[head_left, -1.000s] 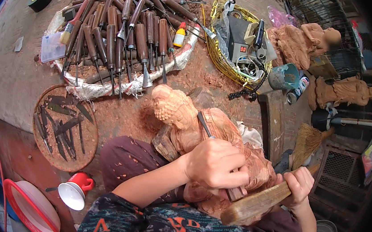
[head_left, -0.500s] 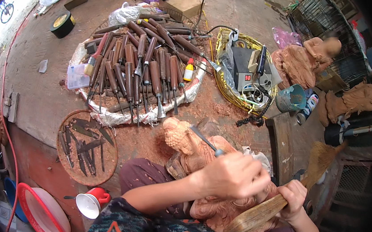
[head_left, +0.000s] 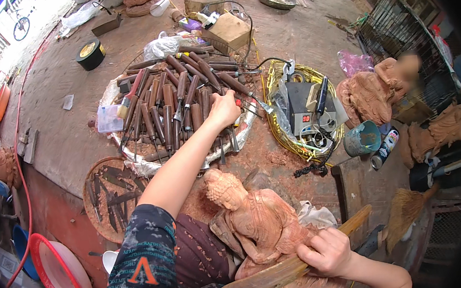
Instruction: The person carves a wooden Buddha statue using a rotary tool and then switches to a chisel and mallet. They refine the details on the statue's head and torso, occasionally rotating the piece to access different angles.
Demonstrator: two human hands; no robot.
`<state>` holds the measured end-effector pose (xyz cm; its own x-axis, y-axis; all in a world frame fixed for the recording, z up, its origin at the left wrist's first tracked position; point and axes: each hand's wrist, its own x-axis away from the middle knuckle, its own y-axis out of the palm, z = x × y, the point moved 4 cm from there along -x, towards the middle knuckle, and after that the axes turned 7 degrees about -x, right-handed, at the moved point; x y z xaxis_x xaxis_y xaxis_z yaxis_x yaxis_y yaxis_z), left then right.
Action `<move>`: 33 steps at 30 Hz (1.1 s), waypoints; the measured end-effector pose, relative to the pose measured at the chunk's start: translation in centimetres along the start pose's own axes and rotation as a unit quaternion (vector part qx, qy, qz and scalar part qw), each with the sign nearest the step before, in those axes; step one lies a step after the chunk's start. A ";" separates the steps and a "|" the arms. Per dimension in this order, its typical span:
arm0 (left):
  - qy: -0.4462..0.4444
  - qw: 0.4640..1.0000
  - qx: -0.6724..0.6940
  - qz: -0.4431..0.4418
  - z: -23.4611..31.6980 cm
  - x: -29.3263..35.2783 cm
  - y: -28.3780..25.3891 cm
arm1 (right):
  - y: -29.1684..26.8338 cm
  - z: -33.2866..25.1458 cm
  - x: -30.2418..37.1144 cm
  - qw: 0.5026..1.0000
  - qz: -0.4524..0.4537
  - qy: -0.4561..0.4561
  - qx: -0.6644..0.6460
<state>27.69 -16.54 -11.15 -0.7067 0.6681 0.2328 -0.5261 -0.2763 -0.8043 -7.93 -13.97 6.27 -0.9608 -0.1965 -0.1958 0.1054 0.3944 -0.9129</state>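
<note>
Among the wooden-handled carving chisels (head_left: 167, 108) in the round basket, my left hand (head_left: 224, 110) reaches down, its fingers curled. What lies in its grip is hidden behind the hand. My right hand (head_left: 325, 251) is closed around a long wooden club (head_left: 266, 282), which lies slantwise low in front of me. Between my legs a carved reddish-wood seated figure (head_left: 265, 213) with a curly-haired head leans back. Its lower part is partly covered by the club.
A yellow wire basket (head_left: 277, 123) holds a power unit and cables. Left of the figure, a round tray (head_left: 94, 212) carries dark blades. More carvings (head_left: 367, 94), a blue pot (head_left: 362, 138) and a spray can (head_left: 385, 149) stand right. A red-rimmed basin (head_left: 60, 274) and white cup (head_left: 109, 260) are left.
My left hand has gone from above the figure, where it held a chisel, forward into the chisel basket. My right hand and the club have shifted left, and the view has tilted up.
</note>
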 end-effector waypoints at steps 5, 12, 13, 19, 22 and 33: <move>0.018 0.987 -0.124 0.103 1.5 0.9 0.2 | 0.4 0.4 0.3 0.999 -0.015 0.035 -0.021; 0.047 0.973 -0.189 0.123 0.7 0.8 1.3 | 0.7 1.0 1.0 0.997 0.001 0.060 -0.057; 0.047 0.973 -0.187 0.124 0.7 0.9 1.3 | 0.6 1.0 1.0 0.997 0.000 0.057 -0.055; 0.043 0.988 -0.089 0.117 -1.0 2.7 -0.5 | 0.6 0.9 0.4 0.997 -0.016 0.066 -0.041; 0.065 0.983 -0.110 0.132 -2.5 4.7 -2.0 | 0.7 1.0 0.5 0.995 -0.010 0.081 -0.053; -0.037 0.960 -0.073 0.268 -11.2 13.4 -7.4 | 0.8 1.2 0.7 0.995 0.005 0.085 -0.058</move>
<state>27.39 2.23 -8.21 -0.8917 0.4053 -0.2016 -0.0097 -0.4625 -0.8866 -8.18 -14.83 4.95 -0.9902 -0.0410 -0.1332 0.0951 0.4992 -0.8612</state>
